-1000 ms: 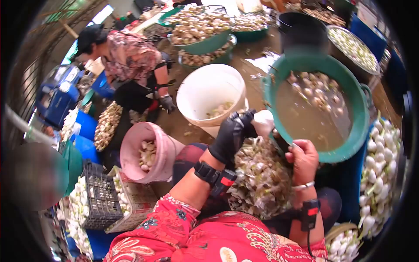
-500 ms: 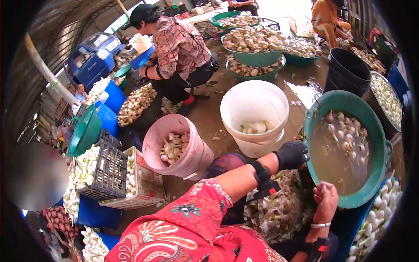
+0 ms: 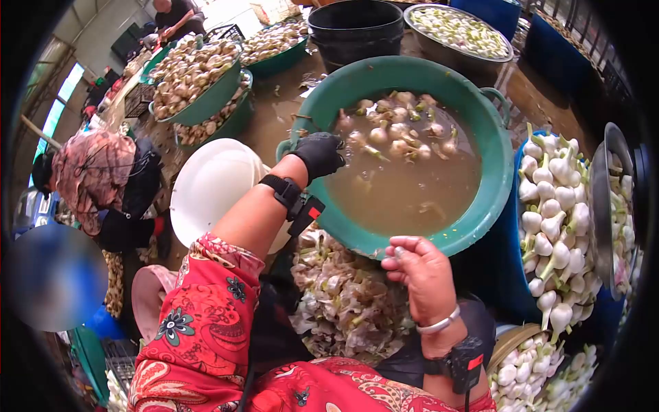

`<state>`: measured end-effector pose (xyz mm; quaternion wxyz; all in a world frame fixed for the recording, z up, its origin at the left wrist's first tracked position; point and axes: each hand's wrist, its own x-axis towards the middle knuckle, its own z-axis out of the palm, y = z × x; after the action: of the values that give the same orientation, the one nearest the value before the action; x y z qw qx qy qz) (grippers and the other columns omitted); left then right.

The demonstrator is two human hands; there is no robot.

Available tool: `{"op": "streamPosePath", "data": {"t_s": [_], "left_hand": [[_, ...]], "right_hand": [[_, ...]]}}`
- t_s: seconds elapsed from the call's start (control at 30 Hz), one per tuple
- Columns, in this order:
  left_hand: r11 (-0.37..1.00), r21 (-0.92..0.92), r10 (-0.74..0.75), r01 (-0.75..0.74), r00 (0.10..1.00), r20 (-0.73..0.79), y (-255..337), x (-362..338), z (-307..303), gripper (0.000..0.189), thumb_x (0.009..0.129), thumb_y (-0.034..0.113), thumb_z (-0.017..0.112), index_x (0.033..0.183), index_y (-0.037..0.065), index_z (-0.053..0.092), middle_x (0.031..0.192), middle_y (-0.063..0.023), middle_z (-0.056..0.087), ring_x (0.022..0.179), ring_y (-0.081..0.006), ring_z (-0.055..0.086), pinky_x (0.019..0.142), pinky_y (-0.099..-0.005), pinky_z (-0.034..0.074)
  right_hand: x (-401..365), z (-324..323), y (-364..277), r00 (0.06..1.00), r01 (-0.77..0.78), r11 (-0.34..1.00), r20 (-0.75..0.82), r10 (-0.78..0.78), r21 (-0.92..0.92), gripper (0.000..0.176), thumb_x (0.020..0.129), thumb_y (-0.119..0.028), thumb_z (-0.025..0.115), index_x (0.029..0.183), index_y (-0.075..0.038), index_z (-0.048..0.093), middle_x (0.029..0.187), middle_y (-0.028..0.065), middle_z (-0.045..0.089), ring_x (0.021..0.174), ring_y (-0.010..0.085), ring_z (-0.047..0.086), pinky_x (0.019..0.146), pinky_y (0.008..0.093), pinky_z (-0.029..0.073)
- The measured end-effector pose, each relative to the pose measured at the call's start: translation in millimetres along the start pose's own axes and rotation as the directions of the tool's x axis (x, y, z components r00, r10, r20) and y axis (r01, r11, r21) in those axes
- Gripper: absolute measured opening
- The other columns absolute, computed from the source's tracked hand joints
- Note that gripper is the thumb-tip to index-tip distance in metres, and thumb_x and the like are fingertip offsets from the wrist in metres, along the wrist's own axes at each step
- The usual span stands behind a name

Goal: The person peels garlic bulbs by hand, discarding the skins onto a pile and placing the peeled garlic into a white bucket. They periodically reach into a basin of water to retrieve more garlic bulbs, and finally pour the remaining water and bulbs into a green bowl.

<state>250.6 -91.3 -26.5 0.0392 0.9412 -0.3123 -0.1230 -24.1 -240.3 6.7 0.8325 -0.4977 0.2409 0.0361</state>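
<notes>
My left hand [image 3: 319, 156], in a black glove, is over the near-left rim of a green basin [image 3: 495, 172], its fingers bent and slightly apart with nothing visible in them. Murky water fills the basin, and garlic bulbs [image 3: 401, 130] float towards its far side, right of the glove. Bare, my right hand [image 3: 422, 275] is near the basin's front rim, fingers curled towards the thumb. A small greyish thing shows at the thumb; I cannot make out what it is. Below and between my hands lies a heap of garlic skins [image 3: 347, 299].
White peeled garlic [image 3: 556, 213] fills a blue container at the right. A white bucket [image 3: 206, 189] and a pink bucket [image 3: 147, 295] stand left. Behind are a black bucket [image 3: 355, 34] and basins of unpeeled garlic [image 3: 195, 72]. A person [image 3: 96, 175] crouches at left.
The view has swung right, bringing the green basin to the middle. My left hand is now over the basin's edge, nearer the floating bulbs. My right hand stays near the front rim, fingers curled.
</notes>
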Motion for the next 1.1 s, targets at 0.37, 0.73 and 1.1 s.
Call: {"op": "streamPosePath", "data": {"t_s": [0.37,0.73,1.1], "left_hand": [[0.983,0.11,-0.158,0.145,0.981,0.117,13.9,84.5,47.4,0.038,0.074,0.026,0.066,0.112,0.026,0.066,0.133,-0.0172,0.046,0.126,-0.0356,0.04,0.1,-0.0501,0.033],[0.406,-0.839,0.254,-0.362,0.927,-0.278,69.7,-150.9,11.6,0.035,0.098,0.02,0.047,0.125,-0.002,0.053,0.107,-0.0102,0.063,0.095,-0.0175,0.063,0.082,-0.0291,0.052],[-0.312,-0.947,0.125,0.069,0.992,0.031,83.3,-174.5,27.1,0.038,0.093,0.016,0.055,0.125,-0.004,0.05,0.112,-0.0104,0.06,0.098,-0.0194,0.061,0.086,-0.0334,0.051]], "right_hand": [[8.2,7.9,-0.9,0.999,0.021,0.999,0.03,-0.02,-0.028,0.018,0.091,-0.006,0.054,0.107,0.0,0.06,0.096,0.0061,0.064,0.08,0.0107,0.062,0.068,0.0223,0.05],[19.3,26.6,37.2,0.916,0.401,0.897,0.063,-0.397,-0.186,0.072,0.072,-0.001,0.074,0.136,-0.005,0.04,0.119,0.0118,0.054,0.095,0.0154,0.058,0.087,0.0273,0.047],[6.7,22.2,35.8,0.914,0.401,0.914,0.103,-0.394,-0.063,0.059,0.069,0.001,0.078,0.122,0.0,0.052,0.101,0.0036,0.06,0.089,0.0095,0.057,0.078,0.0248,0.051]]}}
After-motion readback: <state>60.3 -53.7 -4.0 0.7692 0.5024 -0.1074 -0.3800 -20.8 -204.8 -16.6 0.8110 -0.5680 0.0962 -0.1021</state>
